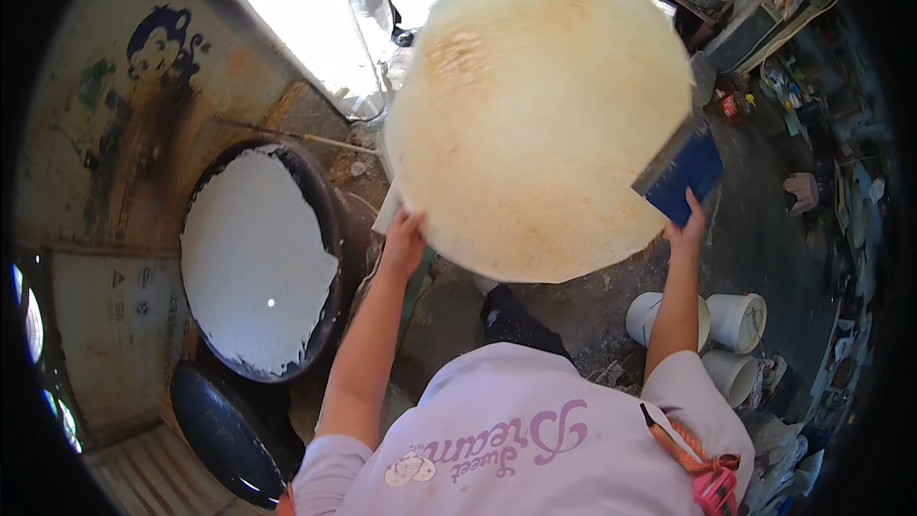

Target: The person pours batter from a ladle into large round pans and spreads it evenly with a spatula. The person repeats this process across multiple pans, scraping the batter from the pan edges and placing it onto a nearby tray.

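A very large, thin round flatbread (544,129), pale with browned patches, is held up in front of me. My left hand (406,240) pinches its near left edge; a white flat-edged piece (387,209) shows beside that hand, and I cannot tell whether it is held too. In my right hand (686,228) is a wide scraper (684,172) with a blue body and a metal blade, which overlaps the bread's right edge. Whether the right fingers also grip the bread is hidden. To my left, a round dark griddle (326,172) carries a thin white sheet of batter (258,265).
A dark round pan or lid (218,430) leans below the griddle. Several white buckets (736,322) stand on the floor at the right. Clutter (852,229) lines the far right. A stained wall panel (79,179) rises at the left, and a bright opening (315,14) lies ahead.
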`<state>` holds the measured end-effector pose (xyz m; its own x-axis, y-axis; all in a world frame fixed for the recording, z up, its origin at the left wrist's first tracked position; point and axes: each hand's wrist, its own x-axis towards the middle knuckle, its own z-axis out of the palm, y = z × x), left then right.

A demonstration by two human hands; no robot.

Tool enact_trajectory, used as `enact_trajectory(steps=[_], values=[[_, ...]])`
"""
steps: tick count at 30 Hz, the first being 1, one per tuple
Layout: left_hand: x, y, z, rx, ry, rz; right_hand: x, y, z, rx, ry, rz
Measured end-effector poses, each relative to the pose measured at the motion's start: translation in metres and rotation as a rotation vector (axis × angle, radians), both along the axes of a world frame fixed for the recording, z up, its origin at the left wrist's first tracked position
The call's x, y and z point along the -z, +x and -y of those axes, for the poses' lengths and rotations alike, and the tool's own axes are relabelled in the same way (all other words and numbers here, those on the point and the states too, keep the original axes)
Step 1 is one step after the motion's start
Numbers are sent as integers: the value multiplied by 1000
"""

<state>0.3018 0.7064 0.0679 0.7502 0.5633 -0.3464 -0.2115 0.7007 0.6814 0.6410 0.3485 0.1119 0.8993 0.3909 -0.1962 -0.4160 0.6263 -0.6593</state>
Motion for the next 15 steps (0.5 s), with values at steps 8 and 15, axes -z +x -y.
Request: enact_trajectory(steps=[8,15], values=[[34,209,-65,81,413,-447,82,45,31,258,-326,-250],[82,228,-67,96,528,-686,112,50,14,246,-457,-240]])
